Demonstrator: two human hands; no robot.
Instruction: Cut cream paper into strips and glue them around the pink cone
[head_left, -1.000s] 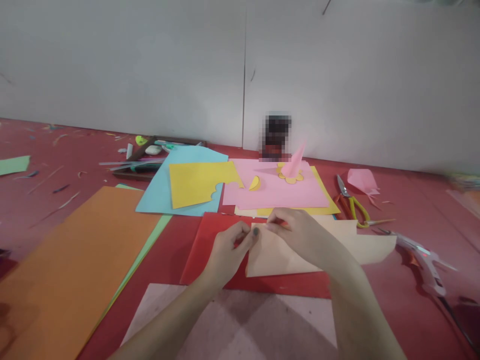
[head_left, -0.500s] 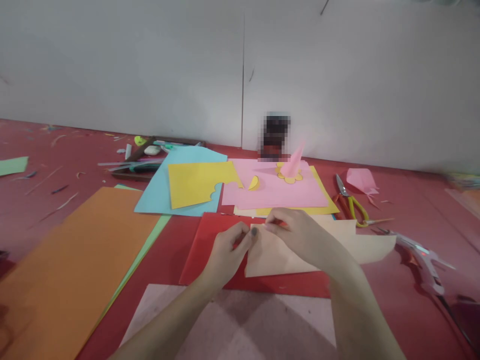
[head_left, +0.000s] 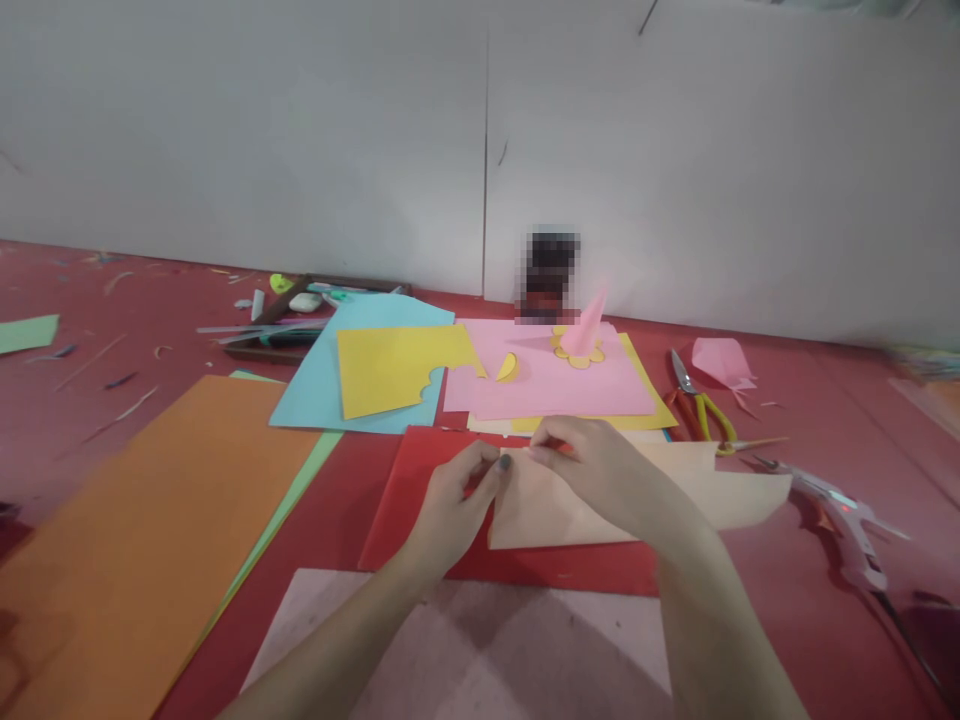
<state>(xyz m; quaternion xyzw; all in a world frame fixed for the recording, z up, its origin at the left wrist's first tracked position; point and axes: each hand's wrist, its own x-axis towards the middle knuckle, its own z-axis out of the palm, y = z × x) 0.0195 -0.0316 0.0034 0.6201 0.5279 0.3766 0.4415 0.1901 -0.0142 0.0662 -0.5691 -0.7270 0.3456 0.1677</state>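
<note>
Cream paper [head_left: 555,510], long axis sideways, is pinched at far-left corner by left hand [head_left: 454,500], just beside by right hand [head_left: 604,470].

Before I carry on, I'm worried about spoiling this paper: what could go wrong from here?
The glue gun shows a red light, and its nozzle lies close to the right end of the cream paper; if hot, it might mark the paper. The right hand is at the paper's far edge, so a forward slip might knock the pink cone beyond it.
</note>
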